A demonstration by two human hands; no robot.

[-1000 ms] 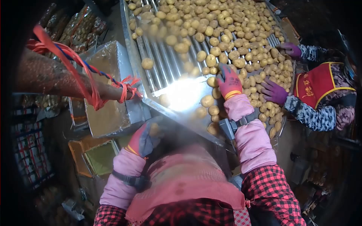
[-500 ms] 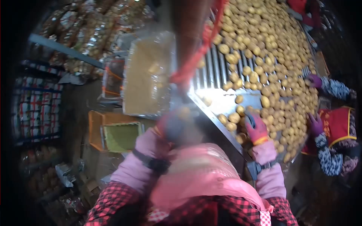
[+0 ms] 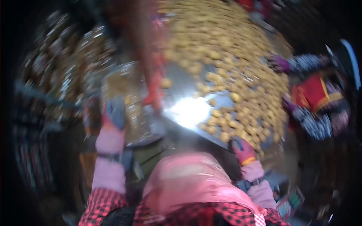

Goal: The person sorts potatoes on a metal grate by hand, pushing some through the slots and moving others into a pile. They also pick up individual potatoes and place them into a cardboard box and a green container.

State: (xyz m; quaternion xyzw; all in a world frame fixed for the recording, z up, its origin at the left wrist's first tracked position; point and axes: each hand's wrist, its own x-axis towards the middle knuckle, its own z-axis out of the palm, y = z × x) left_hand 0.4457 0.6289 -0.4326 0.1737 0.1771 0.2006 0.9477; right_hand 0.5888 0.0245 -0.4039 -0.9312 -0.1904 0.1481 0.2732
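My left hand (image 3: 115, 112), in a grey and pink glove, reaches to the left side of a plastic-lined box (image 3: 130, 96); blur hides whether its fingers hold anything. At the near edge of the metal sorting table (image 3: 181, 86), my right hand (image 3: 243, 149), gloved alike, rests beside the potatoes (image 3: 230, 126). Its fingers are smeared, so a grip cannot be made out. Many potatoes are spread over the table, and one lies apart (image 3: 166, 83) near its left side.
Across the table at the right, a co-worker in a red apron (image 3: 313, 92) has both hands at the potatoes. A red blurred post (image 3: 152, 75) rises between box and table. Wrapped goods (image 3: 68, 60) stand at the upper left.
My left hand has moved left and up, from the box's near corner to its left side. The view has shifted, and the table and potatoes appear further left. My right hand stays near the table edge.
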